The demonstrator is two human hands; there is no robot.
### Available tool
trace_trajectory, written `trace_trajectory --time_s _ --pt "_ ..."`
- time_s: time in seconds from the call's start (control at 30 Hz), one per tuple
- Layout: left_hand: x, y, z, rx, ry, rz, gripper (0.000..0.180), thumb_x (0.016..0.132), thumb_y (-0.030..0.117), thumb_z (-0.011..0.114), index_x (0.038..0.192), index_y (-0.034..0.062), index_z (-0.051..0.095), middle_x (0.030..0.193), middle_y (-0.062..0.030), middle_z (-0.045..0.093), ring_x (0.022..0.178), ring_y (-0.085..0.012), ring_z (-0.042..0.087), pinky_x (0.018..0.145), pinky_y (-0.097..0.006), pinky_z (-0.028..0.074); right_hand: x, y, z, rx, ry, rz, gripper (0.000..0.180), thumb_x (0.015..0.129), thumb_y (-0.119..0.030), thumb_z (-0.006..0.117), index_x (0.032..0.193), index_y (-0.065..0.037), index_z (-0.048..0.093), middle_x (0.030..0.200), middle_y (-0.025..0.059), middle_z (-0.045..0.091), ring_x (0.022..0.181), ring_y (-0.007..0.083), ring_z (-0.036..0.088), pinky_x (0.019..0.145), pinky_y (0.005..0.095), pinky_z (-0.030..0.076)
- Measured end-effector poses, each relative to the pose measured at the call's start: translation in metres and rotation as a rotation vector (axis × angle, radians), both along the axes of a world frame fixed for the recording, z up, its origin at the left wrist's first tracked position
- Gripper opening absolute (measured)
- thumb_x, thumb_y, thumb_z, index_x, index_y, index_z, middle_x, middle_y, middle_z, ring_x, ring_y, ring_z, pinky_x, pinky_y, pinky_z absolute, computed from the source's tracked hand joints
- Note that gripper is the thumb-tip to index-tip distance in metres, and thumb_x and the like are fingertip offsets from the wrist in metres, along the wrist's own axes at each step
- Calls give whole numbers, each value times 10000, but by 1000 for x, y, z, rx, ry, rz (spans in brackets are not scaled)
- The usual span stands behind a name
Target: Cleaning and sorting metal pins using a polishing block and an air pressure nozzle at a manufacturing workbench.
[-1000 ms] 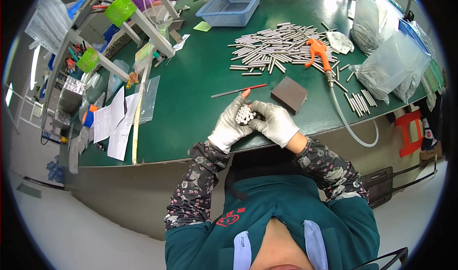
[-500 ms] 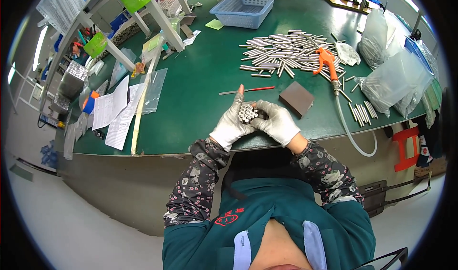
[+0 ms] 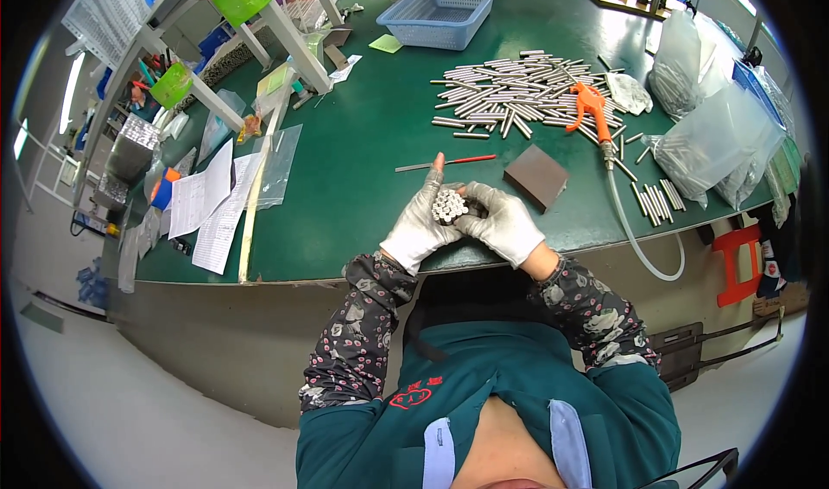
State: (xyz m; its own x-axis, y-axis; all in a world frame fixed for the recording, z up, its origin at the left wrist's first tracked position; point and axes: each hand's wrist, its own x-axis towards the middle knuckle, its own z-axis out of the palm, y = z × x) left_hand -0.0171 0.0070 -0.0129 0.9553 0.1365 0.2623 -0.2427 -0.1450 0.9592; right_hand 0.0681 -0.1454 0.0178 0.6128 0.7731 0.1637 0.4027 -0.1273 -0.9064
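Bundled metal rods (image 3: 449, 206) sit between both hands at the near edge of the green workbench (image 3: 367, 122), whose far side is cut off by the frame. Beyond lies a loose pile of metal rods (image 3: 509, 92); overlap conceals many lower pieces. Two gloved hands enclose the bundle: the left hand (image 3: 420, 224) cups its left side, one bare fingertip pointing away from the body; the right hand (image 3: 503, 226) presses against its right side. Undersides of both grips are hidden. A brown block (image 3: 536, 178) lies near the right hand. Only the bundle's bright round ends show; gloves obscure its length, and individual rods are too small to count.
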Motion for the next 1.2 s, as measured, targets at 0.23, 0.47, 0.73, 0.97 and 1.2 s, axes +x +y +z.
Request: trace_trajectory --time_s 0.23,0.47,0.73,0.97,1.2 --pt "4 -1 1 -70 85 47 1111 669 77 820 1477 182 65 1117 -67 568 973 -127 551 866 -258 458 5 4 -8 30 12 -27 395 730 -125 712 1095 -22 601 803 107 617 692 144 595 688 271 497" --pt "4 -1 -3 -77 73 47 1103 669 61 815 1476 193 75 1108 -54 565 967 -128 552 864 -255 471 5 5 -10 43 -14 -33 368 725 -190 706 1054 -56 608 762 136 624 690 261 620 656 336 487" --pt "4 -6 0 -70 70 45 1041 699 -21 760 1475 197 102 1096 -50 564 931 -132 560 842 -252 478 4 3 -6 6 -41 -12 424 707 -136 720 1099 -37 593 819 111 622 709 166 602 696 278 497" --pt "5 -7 5 -2 65 69 1076 667 1 793 1474 163 100 1115 -53 565 948 -118 557 853 -245 467 4 3 -3 -1 -3 -11 419 715 -135 725 1095 -21 592 801 100 615 698 147 587 691 272 493" --pt "8 -9 5 -126 115 75 1102 653 27 813 1472 150 85 1122 -59 558 960 -124 565 844 -239 482 8 5 -5 51 -6 -24 374 721 -185 699 1054 -43 606 818 151 644 740 259 635 699 325 494"
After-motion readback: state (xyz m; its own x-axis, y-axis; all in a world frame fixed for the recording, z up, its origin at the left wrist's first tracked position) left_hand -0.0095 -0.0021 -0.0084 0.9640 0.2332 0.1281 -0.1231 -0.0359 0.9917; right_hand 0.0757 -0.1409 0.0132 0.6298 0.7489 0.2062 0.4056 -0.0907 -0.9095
